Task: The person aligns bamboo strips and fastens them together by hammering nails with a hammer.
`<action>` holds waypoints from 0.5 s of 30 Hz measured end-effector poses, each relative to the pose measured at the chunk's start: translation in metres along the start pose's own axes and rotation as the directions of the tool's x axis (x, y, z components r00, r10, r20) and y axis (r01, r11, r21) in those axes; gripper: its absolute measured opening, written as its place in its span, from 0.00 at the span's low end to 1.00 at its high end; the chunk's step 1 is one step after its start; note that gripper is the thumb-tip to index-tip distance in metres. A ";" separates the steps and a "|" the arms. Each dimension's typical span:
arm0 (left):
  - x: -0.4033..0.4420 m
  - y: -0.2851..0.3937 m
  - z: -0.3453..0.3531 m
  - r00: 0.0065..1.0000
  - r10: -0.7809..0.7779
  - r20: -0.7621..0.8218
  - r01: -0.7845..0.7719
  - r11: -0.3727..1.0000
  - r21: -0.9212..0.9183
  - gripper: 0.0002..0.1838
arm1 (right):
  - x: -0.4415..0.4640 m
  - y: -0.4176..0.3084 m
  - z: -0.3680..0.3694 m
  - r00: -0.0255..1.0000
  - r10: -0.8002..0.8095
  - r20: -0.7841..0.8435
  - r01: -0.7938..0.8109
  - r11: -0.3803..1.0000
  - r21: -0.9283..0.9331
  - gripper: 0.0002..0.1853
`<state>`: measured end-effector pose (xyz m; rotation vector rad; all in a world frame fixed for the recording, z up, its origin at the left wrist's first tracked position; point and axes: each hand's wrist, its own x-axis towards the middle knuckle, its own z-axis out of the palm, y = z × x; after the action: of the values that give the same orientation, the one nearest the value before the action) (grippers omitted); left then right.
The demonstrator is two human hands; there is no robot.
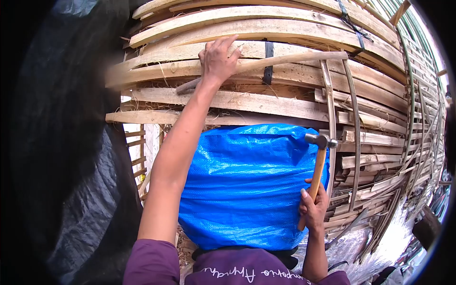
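My left hand (220, 59) reaches forward and rests on a wooden slat (178, 51) in the stack ahead. Its fingers are partly bent and spread, with the thumb apart from them. A thin curved wooden stick (289, 59) runs across the slats and passes by my left wrist. My right hand (314, 204) is closed around the wooden handle of a ball-peen hammer (319, 166). The hammer's metal head points up, in front of the right edge of a blue tarp (242, 190), which covers my lap.
Black plastic sheeting (90, 199) hangs on the left. Two thin upright sticks (353, 123) lean against the slats at right. Black bands (268, 61) wrap some slats. Bamboo strips and silvery sheeting (349, 242) lie at lower right.
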<state>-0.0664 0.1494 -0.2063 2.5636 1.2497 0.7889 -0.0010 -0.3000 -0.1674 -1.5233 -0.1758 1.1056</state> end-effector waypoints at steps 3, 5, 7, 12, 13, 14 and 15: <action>0.023 -0.004 -0.001 0.983 0.107 0.148 -0.115 0.992 0.043 0.22 | -0.007 0.005 -0.009 0.998 0.003 0.067 -0.004 1.000 0.013 0.20; 0.027 -0.004 -0.008 0.977 0.108 0.185 -0.116 0.993 0.034 0.21 | 0.001 0.002 -0.008 0.996 0.029 0.084 -0.030 0.999 0.013 0.20; 0.031 -0.001 -0.015 0.962 0.081 0.261 -0.093 0.995 0.033 0.19 | 0.008 0.002 -0.008 0.991 0.053 0.121 -0.050 0.998 -0.025 0.20; 0.030 -0.007 -0.018 0.941 0.261 0.216 -0.286 0.953 0.095 0.17 | 0.011 0.000 -0.010 0.990 0.080 0.118 -0.080 0.997 0.001 0.20; 0.030 -0.002 -0.024 0.930 0.292 0.222 -0.324 0.938 0.123 0.16 | 0.010 0.000 -0.011 0.989 0.081 0.123 -0.083 0.997 0.011 0.20; 0.031 0.002 -0.028 0.919 0.323 0.228 -0.361 0.920 0.152 0.15 | 0.010 0.001 -0.011 0.990 0.078 0.122 -0.080 0.997 0.018 0.20; 0.032 0.002 -0.029 0.916 0.329 0.229 -0.368 0.917 0.154 0.15 | 0.010 0.001 -0.012 0.988 0.088 0.125 -0.093 0.995 0.030 0.19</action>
<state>-0.0645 0.1714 -0.1689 2.9884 0.8550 0.4645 0.0124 -0.3016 -0.1755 -1.4431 -0.1721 1.2703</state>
